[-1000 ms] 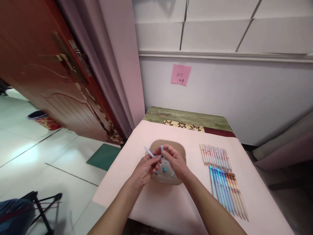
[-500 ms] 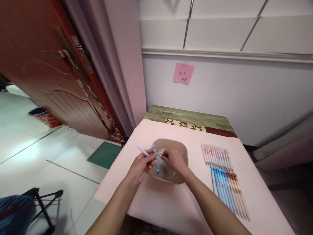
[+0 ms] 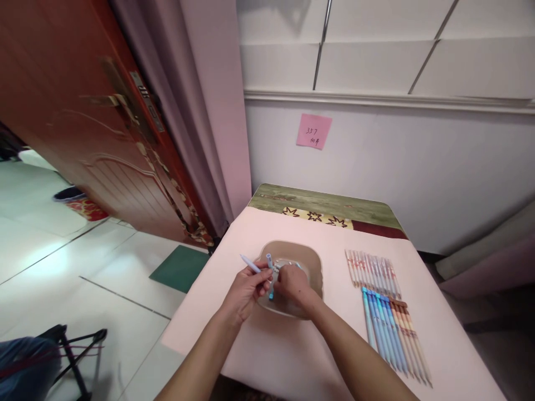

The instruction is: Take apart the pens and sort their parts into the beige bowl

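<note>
Left hand (image 3: 249, 285) is holding a pale pen (image 3: 249, 263) and tube (image 3: 270, 260), likely needing steadiness, while right hand (image 3: 295, 283) is hovering over a bin (image 3: 316, 269) nearer the surface's (image 3: 284, 348) left edge, grip hidden.

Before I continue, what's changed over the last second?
The right hand let go of the pale pen tube and moved down into the bin. The left hand now holds that tube beside the pointed pen piece it already had. Both pen rows stayed put.
</note>
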Action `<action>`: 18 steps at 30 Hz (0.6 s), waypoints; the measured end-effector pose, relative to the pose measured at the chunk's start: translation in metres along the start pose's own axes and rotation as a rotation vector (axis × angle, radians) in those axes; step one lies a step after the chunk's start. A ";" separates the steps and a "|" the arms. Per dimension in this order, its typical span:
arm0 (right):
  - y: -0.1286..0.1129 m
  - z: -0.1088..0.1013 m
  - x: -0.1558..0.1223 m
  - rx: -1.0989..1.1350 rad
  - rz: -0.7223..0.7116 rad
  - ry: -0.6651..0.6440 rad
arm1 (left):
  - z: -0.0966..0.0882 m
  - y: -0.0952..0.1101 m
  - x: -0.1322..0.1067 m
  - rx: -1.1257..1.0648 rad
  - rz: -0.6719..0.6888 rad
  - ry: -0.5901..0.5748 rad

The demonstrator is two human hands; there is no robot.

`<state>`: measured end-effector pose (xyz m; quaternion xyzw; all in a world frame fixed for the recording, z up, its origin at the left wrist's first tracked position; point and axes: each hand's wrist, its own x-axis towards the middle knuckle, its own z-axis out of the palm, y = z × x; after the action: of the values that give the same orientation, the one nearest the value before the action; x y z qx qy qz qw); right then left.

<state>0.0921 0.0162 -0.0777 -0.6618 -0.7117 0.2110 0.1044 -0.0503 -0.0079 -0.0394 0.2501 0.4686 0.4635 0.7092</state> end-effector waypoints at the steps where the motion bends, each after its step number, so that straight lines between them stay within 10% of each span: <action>1: 0.003 -0.007 0.000 0.023 -0.006 0.028 | 0.001 -0.001 0.000 0.010 0.010 -0.005; 9: 0.006 -0.064 -0.016 0.992 -0.241 0.320 | 0.014 -0.010 0.001 0.104 -0.003 -0.029; 18: 0.003 -0.072 -0.031 0.809 -0.367 0.386 | 0.016 -0.013 -0.002 0.143 -0.017 -0.026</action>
<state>0.1284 -0.0031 -0.0111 -0.4586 -0.6451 0.3224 0.5192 -0.0311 -0.0138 -0.0417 0.3023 0.4933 0.4195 0.6995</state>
